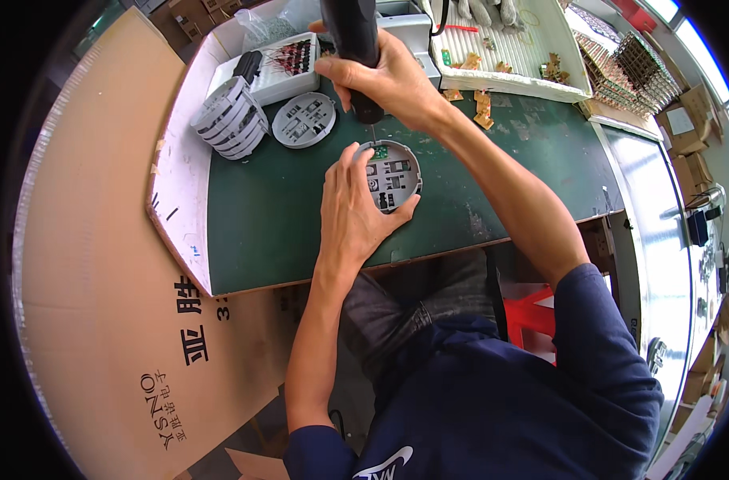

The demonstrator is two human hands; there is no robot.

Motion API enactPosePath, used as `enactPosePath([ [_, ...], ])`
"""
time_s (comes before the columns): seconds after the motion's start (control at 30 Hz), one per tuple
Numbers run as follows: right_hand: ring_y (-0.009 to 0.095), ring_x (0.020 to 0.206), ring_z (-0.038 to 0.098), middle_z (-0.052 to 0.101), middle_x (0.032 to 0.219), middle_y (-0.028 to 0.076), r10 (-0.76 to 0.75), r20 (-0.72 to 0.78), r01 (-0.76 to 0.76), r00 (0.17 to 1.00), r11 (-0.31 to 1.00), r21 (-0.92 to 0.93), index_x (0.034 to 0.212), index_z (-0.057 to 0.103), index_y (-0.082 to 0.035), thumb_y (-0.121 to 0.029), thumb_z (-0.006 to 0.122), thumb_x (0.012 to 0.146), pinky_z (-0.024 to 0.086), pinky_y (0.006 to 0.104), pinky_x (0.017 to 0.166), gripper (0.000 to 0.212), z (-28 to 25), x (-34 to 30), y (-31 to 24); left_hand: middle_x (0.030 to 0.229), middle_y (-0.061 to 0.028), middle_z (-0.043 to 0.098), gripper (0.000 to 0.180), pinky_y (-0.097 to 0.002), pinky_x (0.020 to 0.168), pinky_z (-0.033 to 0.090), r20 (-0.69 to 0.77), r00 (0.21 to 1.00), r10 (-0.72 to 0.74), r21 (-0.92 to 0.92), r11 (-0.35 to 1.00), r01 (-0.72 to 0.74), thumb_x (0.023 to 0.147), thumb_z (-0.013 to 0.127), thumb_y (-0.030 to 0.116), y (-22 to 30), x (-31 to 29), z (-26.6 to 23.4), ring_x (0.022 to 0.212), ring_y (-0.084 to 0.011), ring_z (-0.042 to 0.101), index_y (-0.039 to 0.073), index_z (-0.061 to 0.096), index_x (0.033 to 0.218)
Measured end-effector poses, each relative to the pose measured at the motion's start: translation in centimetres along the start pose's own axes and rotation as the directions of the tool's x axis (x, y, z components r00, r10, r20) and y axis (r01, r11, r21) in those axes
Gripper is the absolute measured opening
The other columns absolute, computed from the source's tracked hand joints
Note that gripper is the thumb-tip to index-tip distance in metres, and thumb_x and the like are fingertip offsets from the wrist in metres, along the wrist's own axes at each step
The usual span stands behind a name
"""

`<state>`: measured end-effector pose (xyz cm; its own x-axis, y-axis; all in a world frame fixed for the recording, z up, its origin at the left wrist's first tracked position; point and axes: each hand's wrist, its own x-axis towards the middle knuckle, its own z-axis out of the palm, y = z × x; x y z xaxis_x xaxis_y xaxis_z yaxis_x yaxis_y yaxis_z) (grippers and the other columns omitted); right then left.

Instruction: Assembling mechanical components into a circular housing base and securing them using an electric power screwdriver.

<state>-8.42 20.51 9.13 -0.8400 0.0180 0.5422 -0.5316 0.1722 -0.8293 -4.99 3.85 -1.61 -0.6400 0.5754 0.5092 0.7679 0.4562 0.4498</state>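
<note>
My right hand [403, 86] is wrapped around a black electric screwdriver [353, 36], held upright. Its thin bit reaches down to a small green circuit board [380, 152] at the far edge of a round grey plastic housing [413, 178]. That housing lies on the green tabletop with its inner side up, showing several slots and dark fittings. My left hand [353, 214] grips it from the left and near side, fingers and thumb around the rim. Part of the housing is hidden under the fingers. Whether the bit sits in a screw is too small to tell.
Left of the work are another round housing [304, 121] and a stack of them [230, 122]. Behind stands a white tray [304, 83] of red-and-black wired parts. Brass-coloured pieces [483, 110] lie by a white bin [518, 78]. A large cardboard sheet [92, 240] borders the left side.
</note>
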Motion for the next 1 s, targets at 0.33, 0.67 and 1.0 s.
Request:
enactPosePath([
  [0.33,0.017,0.116,0.063,0.066,0.129,0.011,0.623,0.142,-0.629,0.769,0.698,0.343,0.15,0.047,-0.001,-0.029,0.07,0.1,0.051,0.0333,0.1,0.062,-3.1,-10.6,-1.8,0.157,-0.0282,0.032,0.126,-0.0526,0.118,0.033,-0.149,0.979,0.136,-0.199,0.966,-0.164,0.069,0.092,0.05,2.8,1.3,-1.0,0.144,-0.0457,0.033,-0.006,0.022,0.158],
  [0.67,0.027,0.117,0.07,0.067,0.136,0.016,-0.084,-0.721,-0.724,0.688,-0.016,-0.689,0.152,0.052,-0.026,0.003,0.058,0.095,0.056,0.0392,0.088,0.064,-30.9,-30.1,-8.9,0.158,-0.0295,0.036,0.099,-0.0476,0.121,0.033,0.281,0.958,-0.06,0.185,0.983,0.007,0.076,0.085,0.057,-10.9,10.5,-5.4,0.148,-0.0418,0.034,-0.004,0.048,0.145],
  [1.0,0.029,0.122,0.063,0.065,0.134,0.019,0.107,-0.669,-0.674,0.736,0.025,-0.738,0.149,0.054,-0.011,-0.024,0.067,0.101,0.05,0.0424,0.104,0.051,-32.8,-34.0,-9.8,0.137,-0.0299,0.054,0.085,-0.046,0.112,0.043,0.329,0.936,-0.129,0.11,0.989,0.098,0.078,0.082,0.052,-7.7,9.5,-4.0,0.128,-0.044,0.053,-0.006,0.055,0.134],
])
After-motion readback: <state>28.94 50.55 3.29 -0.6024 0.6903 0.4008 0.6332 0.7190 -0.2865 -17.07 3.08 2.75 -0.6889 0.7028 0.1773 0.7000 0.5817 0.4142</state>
